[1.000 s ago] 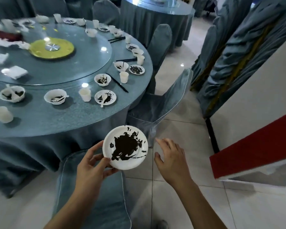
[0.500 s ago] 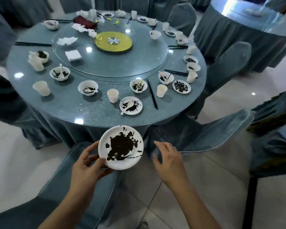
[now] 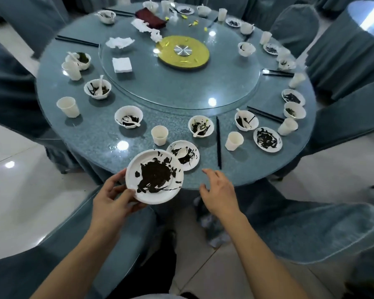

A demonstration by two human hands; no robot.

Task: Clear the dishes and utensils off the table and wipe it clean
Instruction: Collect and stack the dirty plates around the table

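My left hand [image 3: 111, 200] grips a white plate [image 3: 154, 175] smeared with dark sauce, held over the near edge of the round blue table [image 3: 91, 134]. My right hand [image 3: 219, 192] hovers empty with loosely spread fingers at the table's edge, just right of that plate. A second dirty small plate [image 3: 187, 156] with a white spoon lies on the table right behind the held one. Near it stand a white cup [image 3: 159, 135], a dirty bowl [image 3: 201, 126] and black chopsticks [image 3: 218, 142]. Several more dirty bowls, plates and cups ring the table.
A glass turntable [image 3: 181, 87] with a yellow centre disc [image 3: 183, 52] fills the middle, with crumpled napkins [image 3: 120, 42] and a dark red cloth [image 3: 151, 18] on it. Covered chairs stand at my left [image 3: 63, 244] and right [image 3: 311, 229]. Another table is at far right.
I have come closer to the table and the view swung to face it. The held plate now overlaps the table's edge, and my right hand has risen toward the edge.
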